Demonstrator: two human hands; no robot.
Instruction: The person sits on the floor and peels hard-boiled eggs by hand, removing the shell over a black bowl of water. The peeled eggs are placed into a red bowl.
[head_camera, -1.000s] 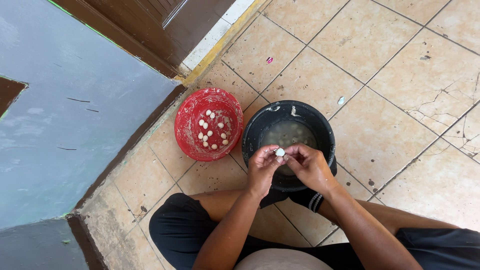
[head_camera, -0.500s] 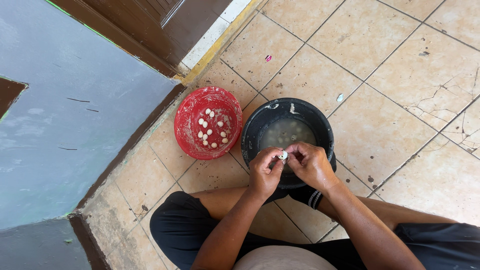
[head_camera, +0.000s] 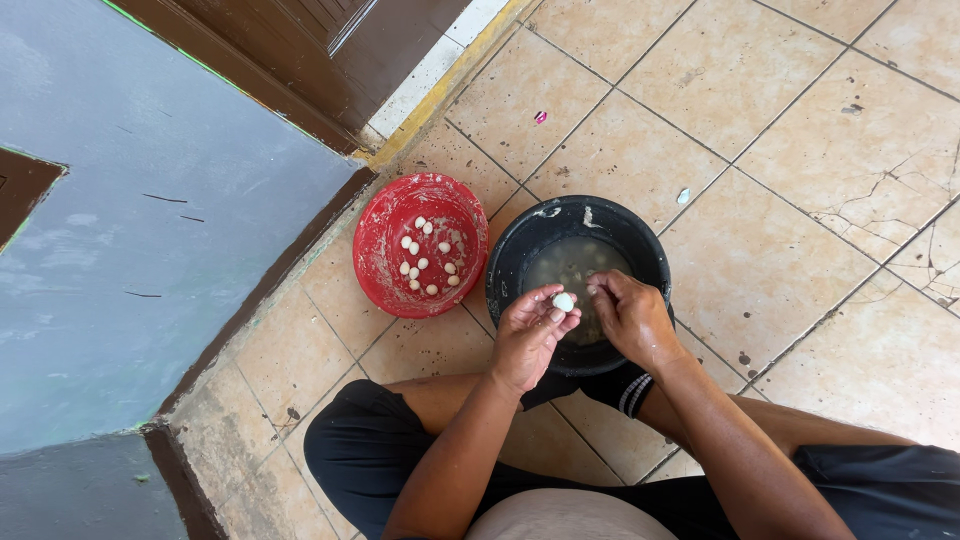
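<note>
Holding a small peeled white egg (head_camera: 563, 301) in the left hand's (head_camera: 528, 335) fingertips above the black bucket (head_camera: 520, 262), the person is now drawing the right hand (head_camera: 630, 318), loosely curled and empty, away; peeling looks done.

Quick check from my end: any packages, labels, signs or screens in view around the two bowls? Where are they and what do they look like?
None in view: no package, label, sign or screen.
Nearest candidates are only scraps on the tiled floor:
Small pink scrap, beyond the bowls, too small to identify.
Small pale scrap, right of the black bowl's far rim, also unclear.
</note>
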